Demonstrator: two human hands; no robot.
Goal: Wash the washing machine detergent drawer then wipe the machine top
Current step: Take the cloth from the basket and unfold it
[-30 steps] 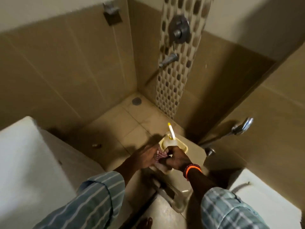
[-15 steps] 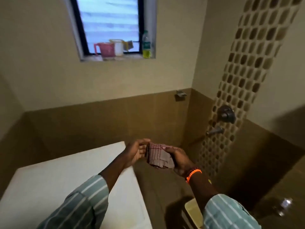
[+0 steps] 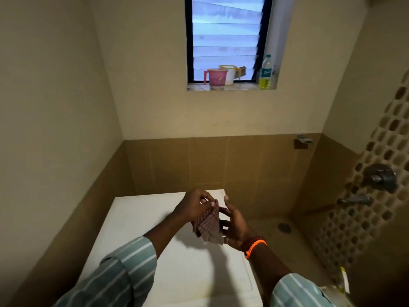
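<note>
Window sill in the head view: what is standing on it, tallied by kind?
Mugs: 2, a pink mug and a white mug with a yellow rim behind it.
Bottles: 1, a clear bottle with yellow liquid at the right end.
Unclear: 1, a brownish thing behind the mugs, too hidden to name.
Total: 4

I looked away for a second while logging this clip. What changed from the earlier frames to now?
The hands and the cloth rose from the yellowish drawer by the floor to above the white machine top. The left hand now pinches the cloth's upper edge; the right hand has opened beside it. The cloth is not yet on the top, and the window-sill items are unchanged.
</note>
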